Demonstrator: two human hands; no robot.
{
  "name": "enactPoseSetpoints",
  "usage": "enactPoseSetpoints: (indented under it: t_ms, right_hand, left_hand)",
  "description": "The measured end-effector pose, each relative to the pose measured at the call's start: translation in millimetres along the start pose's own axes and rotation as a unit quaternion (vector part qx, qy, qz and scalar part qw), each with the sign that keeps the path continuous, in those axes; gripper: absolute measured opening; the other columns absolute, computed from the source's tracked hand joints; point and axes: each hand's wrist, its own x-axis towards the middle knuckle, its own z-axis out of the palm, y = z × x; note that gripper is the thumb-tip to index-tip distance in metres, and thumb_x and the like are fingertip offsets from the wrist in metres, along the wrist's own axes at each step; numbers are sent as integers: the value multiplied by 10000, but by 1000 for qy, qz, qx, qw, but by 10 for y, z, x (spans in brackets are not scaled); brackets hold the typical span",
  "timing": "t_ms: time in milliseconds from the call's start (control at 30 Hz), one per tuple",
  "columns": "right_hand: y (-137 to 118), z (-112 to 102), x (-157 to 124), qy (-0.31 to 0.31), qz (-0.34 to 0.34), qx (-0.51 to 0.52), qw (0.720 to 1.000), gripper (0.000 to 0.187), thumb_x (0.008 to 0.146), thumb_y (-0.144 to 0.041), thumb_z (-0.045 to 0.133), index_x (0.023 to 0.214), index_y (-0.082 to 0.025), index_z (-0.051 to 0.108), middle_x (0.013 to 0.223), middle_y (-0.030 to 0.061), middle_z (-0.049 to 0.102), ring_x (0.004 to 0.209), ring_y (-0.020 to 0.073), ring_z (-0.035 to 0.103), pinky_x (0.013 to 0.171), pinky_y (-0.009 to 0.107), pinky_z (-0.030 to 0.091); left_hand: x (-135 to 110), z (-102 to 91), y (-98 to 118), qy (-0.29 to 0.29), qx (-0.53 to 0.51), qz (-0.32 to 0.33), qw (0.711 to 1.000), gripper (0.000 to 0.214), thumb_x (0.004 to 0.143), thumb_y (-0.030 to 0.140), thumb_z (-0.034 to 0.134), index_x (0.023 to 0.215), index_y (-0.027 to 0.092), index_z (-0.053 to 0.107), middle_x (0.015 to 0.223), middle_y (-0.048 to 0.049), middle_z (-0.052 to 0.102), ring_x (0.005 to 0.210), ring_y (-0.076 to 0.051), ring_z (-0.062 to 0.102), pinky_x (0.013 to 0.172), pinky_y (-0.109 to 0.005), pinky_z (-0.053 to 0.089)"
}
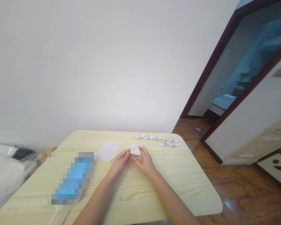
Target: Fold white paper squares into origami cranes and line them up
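A small folded piece of white paper (135,150) is held between both my hands above the pale wooden table (182,181). My left hand (120,162) pinches its lower left edge with closed fingers. My right hand (145,162) grips its right side, thumb and fingers pressed on the paper. A flat white paper sheet (107,151) lies on the table just left of my hands. Several small folded white paper figures (159,139) sit in a row near the table's far right edge.
A blurred blue object (72,181) lies on the table's left part. A white wall stands behind the table. To the right are a wooden floor (243,193) and an open doorway (236,84) with a dark frame.
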Motion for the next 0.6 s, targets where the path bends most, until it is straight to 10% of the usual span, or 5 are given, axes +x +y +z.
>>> enactPoseSetpoints:
  t_ms: [600]
  right_hand:
    - [-76, 15, -21, 0, 0, -185, 983, 174, 773, -352, 555, 855, -218, 630, 923, 46, 538, 887, 193, 446, 793, 337, 289]
  left_hand:
    - [-9, 24, 5, -19, -57, -18, 998, 430, 603, 330, 713, 983, 148, 631, 995, -94, 654, 867, -196, 596, 762, -282, 452]
